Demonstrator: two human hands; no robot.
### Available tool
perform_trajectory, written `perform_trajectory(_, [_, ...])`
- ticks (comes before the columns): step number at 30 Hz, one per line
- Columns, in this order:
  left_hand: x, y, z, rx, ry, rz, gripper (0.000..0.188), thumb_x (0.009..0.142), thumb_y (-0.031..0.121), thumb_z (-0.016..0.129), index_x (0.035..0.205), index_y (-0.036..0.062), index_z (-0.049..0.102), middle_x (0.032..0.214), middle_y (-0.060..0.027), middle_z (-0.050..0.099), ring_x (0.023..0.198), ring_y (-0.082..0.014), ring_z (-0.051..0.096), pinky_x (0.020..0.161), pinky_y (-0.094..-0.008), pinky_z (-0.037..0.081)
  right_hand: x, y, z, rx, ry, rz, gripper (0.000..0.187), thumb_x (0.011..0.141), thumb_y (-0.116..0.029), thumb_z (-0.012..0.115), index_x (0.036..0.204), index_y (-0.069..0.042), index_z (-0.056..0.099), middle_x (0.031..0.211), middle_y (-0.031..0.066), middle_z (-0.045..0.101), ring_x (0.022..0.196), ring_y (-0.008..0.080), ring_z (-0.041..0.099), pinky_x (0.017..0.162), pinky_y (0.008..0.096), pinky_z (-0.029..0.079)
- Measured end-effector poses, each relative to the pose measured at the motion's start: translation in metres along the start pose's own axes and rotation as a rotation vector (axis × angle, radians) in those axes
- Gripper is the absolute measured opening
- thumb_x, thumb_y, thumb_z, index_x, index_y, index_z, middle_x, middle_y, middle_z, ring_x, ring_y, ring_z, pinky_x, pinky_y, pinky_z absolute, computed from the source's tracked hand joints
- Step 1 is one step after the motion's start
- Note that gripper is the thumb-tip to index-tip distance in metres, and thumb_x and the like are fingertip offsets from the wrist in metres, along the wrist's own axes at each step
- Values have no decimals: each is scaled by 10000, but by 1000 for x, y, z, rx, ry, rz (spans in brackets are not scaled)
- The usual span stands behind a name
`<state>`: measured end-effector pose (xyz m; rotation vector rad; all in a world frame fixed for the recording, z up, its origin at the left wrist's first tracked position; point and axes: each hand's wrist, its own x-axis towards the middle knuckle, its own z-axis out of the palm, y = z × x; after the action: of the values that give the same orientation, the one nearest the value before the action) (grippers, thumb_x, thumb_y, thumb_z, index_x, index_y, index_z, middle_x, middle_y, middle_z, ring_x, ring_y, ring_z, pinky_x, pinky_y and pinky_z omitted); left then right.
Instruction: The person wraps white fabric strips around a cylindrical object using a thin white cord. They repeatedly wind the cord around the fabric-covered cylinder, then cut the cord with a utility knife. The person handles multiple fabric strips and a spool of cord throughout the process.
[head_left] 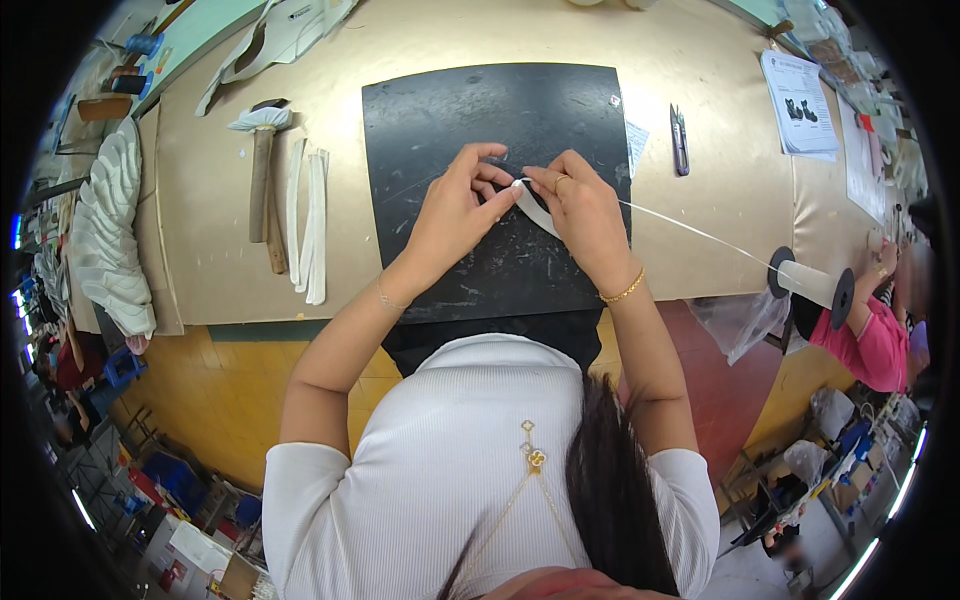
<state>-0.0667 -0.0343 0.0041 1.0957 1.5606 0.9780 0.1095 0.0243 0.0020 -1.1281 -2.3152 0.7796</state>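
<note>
Over the black mat (480, 110), both my hands meet at a white strip (537, 210). My left hand (460, 200) pinches its upper end between thumb and index finger, the other fingers loosely curled. Close beside it, my right hand (582, 205) has its fingertips pressed together on a narrow white tape (690, 231) at that same end. The tape runs from under my right hand across the table to a spool (808, 284) with dark flanges at the right edge. Exactly how tape and strip meet is hidden by my fingertips.
Left of the mat lie white strips (313, 230) and two hammers (262, 190). Stacked white pieces (112, 225) stand at the far left. Thread snips (679, 140) and printed sheets (797, 100) lie to the right. A person in pink (868, 345) sits beyond the spool.
</note>
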Motion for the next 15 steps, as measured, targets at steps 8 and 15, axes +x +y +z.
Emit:
perform_trajectory(8, [4, 13, -4, 55, -64, -66, 451, 899, 35, 740, 1308, 42, 550, 839, -48, 686, 726, -81, 597, 678, -230, 485, -31, 14, -63, -139, -44, 53, 227, 868, -134, 743, 1078, -48, 742, 887, 114, 628, 730, 301, 636, 670, 390, 508])
perform_trajectory(15, [0, -6, -1, -20, -60, 4, 432, 901, 22, 721, 1298, 50, 554, 833, -72, 690, 697, -96, 609, 656, -255, 494, -76, 35, -129, -126, -31, 314, 108, 886, -68, 731, 961, 8, 744, 765, 106, 593, 638, 231, 569, 605, 332, 444])
